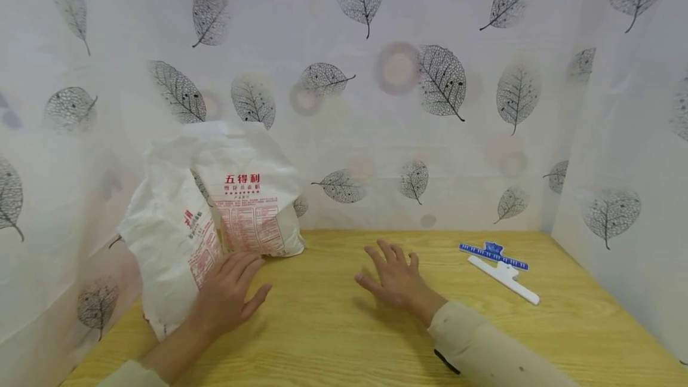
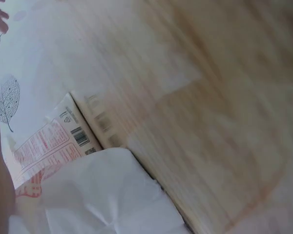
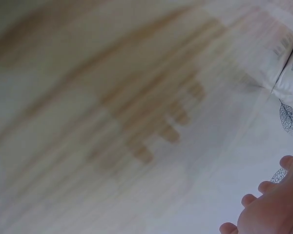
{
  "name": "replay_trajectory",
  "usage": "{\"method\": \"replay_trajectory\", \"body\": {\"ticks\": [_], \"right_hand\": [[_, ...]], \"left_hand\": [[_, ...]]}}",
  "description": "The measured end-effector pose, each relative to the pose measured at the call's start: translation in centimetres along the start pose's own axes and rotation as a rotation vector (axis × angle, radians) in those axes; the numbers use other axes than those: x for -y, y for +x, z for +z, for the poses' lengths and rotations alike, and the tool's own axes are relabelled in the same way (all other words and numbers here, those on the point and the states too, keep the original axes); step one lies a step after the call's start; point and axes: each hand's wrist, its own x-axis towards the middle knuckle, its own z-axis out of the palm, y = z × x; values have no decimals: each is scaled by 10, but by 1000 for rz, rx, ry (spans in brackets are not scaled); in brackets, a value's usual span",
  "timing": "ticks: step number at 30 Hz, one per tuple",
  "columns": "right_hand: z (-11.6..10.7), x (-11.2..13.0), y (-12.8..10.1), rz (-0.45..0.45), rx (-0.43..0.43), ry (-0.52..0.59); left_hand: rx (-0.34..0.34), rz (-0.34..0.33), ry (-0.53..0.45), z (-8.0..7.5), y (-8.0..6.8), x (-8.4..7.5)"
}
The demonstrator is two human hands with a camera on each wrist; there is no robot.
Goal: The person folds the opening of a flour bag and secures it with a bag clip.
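Fingers of my left hand [image 1: 228, 291] lie straight and slightly spread against the lower front of the flour bag [image 1: 215, 220], flat on it rather than wrapped round any part. My right hand [image 1: 395, 279] is open too, fingers fanned and loose, over the bare table [image 1: 333, 339]; whether the palm touches the wood or floats just above it, I cannot tell. It holds nothing.

That bag stands at the back left of the table, against the leaf-printed curtain [image 1: 376, 76], its top crumpled and unsealed. The clip [image 1: 502, 267], blue and white, lies well off to the right, near the curtain's corner.

My worry is the bag itself. It looks soft and slumped, steadied by one flat palm only, so I judge that a push too high or a careless drag could tip it and spill flour out of the loose top. The thin white wrapper could also slide under my fingers instead of moving with them. Both wrist views are blurred and give me little to steer by.

Counting: one bag, one clip, two hands, one table.
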Motion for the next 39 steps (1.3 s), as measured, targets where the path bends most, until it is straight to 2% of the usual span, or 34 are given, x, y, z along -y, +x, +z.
{"method": "replay_trajectory", "body": {"ticks": [7, 10, 13, 18, 23, 30, 35, 39], "right_hand": [[4, 0, 1, -33, -38, 11], [5, 1, 1, -42, -29, 16], [8, 1, 1, -44, -14, 11], [9, 0, 1, -24, -5, -2], [8, -1, 1, -11, 4, -3], [6, -1, 2, 1, 26, -8], [6, -1, 2, 2, 22, -10], [5, 0, 1, -17, 11, 8]], "left_hand": [[-242, 137, 26, -14, 13, 1], [-342, 199, 39, -23, 24, 1], [-411, 217, 58, -34, 40, 1], [-475, 168, 94, -50, 63, 8], [-551, 122, 125, -66, 76, 12], [-641, 124, 181, -94, 95, 12], [-713, -6, 166, -111, 109, 20], [-690, -99, 158, -121, 108, 33]]}}
